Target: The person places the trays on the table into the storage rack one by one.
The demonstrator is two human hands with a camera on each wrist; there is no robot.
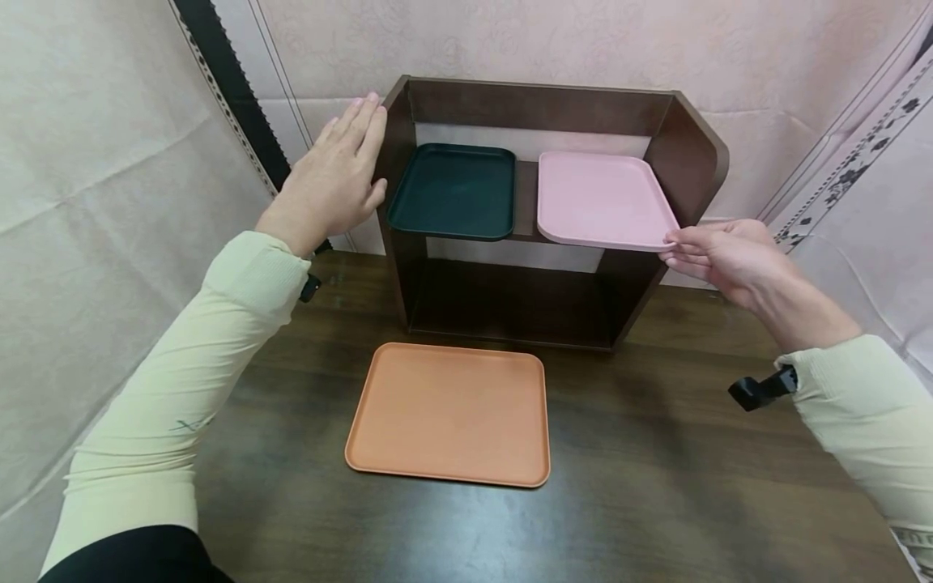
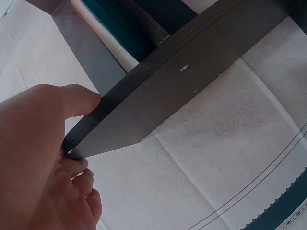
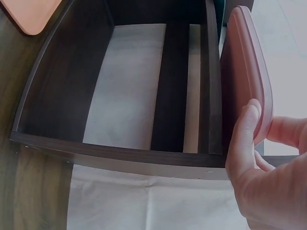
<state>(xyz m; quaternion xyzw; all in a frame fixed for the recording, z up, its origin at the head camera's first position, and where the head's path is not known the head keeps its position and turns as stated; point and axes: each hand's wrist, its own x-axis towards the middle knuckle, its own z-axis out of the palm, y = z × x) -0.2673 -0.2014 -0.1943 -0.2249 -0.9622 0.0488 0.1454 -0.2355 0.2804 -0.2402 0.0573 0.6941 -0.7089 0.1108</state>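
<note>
A dark brown two-level shelf [image 1: 510,308] stands upright on the table. My left hand [image 1: 331,174] is at its left side panel; in the left wrist view the thumb [image 2: 81,99] lies on the panel's edge, with the fingers around the panel's end. On the upper level, a dark green tray [image 1: 455,192] lies on the left and a pink tray [image 1: 605,198] on the right. My right hand [image 1: 729,255] pinches the pink tray's near right corner between thumb and fingers. Seen from the right wrist, this tray [image 3: 244,72] overhangs the upper board's front edge.
An orange tray [image 1: 448,413] lies flat on the dark wooden table [image 1: 656,486], in front of the shelf. Pale patterned cloth [image 1: 583,40] hangs behind and at both sides. The shelf's lower level [image 1: 510,300] faces forward, below the two trays.
</note>
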